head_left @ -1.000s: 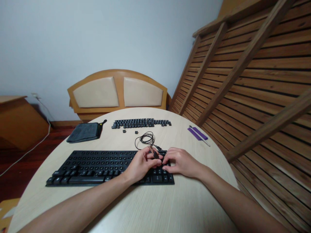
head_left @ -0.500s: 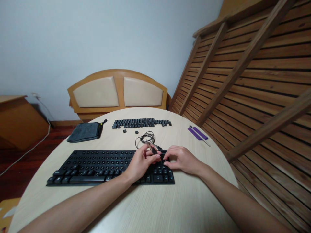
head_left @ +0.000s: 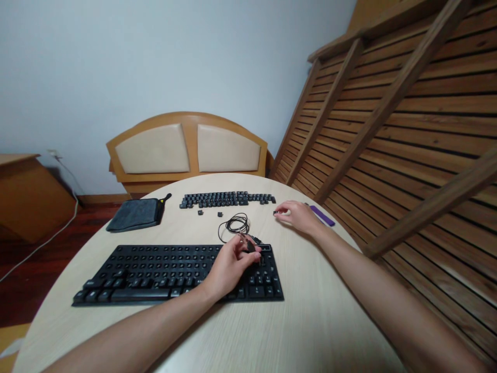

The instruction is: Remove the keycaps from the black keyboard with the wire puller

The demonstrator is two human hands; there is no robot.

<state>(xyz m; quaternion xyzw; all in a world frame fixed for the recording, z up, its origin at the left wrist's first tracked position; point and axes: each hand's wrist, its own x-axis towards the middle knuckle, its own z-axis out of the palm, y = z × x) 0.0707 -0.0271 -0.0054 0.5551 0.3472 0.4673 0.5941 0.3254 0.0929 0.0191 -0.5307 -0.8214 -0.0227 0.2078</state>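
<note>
A black keyboard lies on the table, many of its upper switches bare and keycaps still on its lower rows and number pad. Over its right part, my left hand is closed on a keycap puller with a dark handle and thin wires. Out past the keyboard's right corner, my right hand pinches a small black keycap between thumb and fingertips. Rows of removed keycaps stand at the far side of the table, and two loose ones lie just in front of them.
A coiled black cable lies behind the keyboard. At the left sits a folded grey cloth. A purple strip is partly hidden by my right arm. Wooden slats lean along the right side of the round table.
My right hand has left the keyboard's number pad and moved away and to the right, a keycap in its fingers. My left hand stays over the keyboard with the keycap puller.
</note>
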